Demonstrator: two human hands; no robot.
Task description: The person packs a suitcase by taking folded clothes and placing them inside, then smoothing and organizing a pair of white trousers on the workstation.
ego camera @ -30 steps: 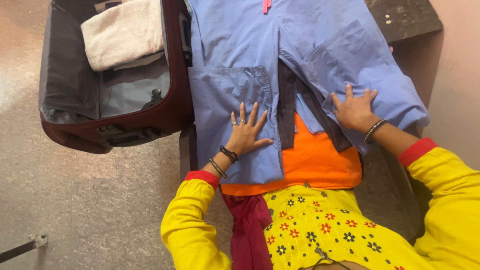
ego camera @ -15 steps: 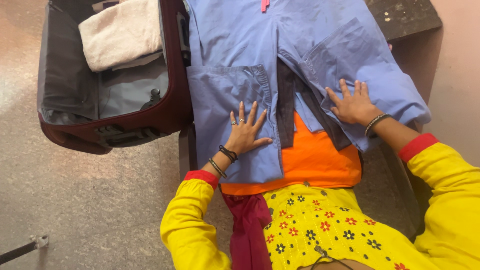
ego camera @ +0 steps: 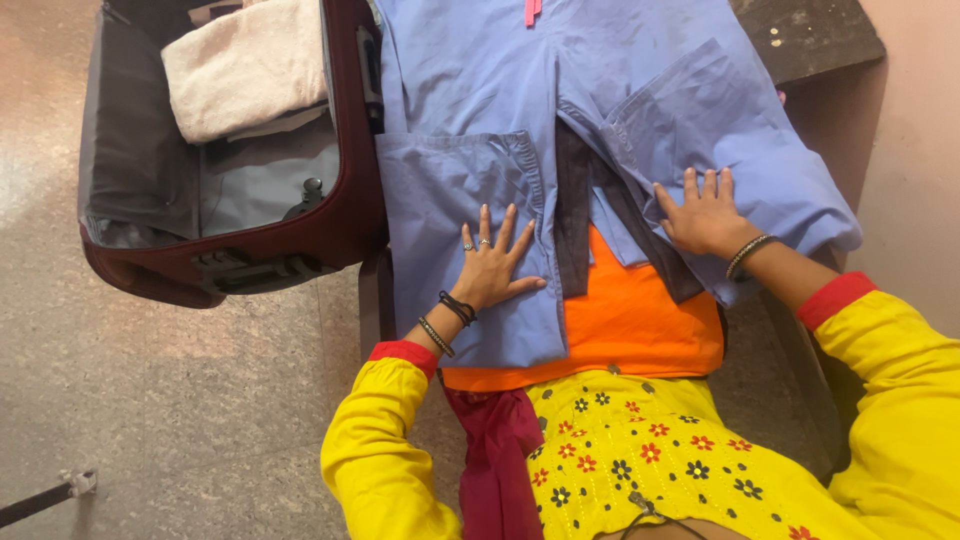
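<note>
A blue shirt [ego camera: 470, 90] lies spread in front of me with both sleeves folded inward over its body. My left hand [ego camera: 492, 262] rests flat, fingers apart, on the folded left part of the shirt. My right hand [ego camera: 705, 215] presses flat, fingers apart, on the folded right sleeve. Under the shirt lies an orange cloth [ego camera: 630, 325], with a dark strip of fabric [ego camera: 578, 215] showing between the two blue flaps. Neither hand grips anything.
An open maroon suitcase [ego camera: 340, 225] stands at the left on the speckled floor, holding a folded cream towel [ego camera: 245, 65]. A dark surface edge [ego camera: 810, 35] shows at the top right beside a pink wall. A thin dark rod [ego camera: 40, 500] lies at the bottom left.
My right hand slid up along the right sleeve and came back a little, still flat on it. My left hand has stayed in place.
</note>
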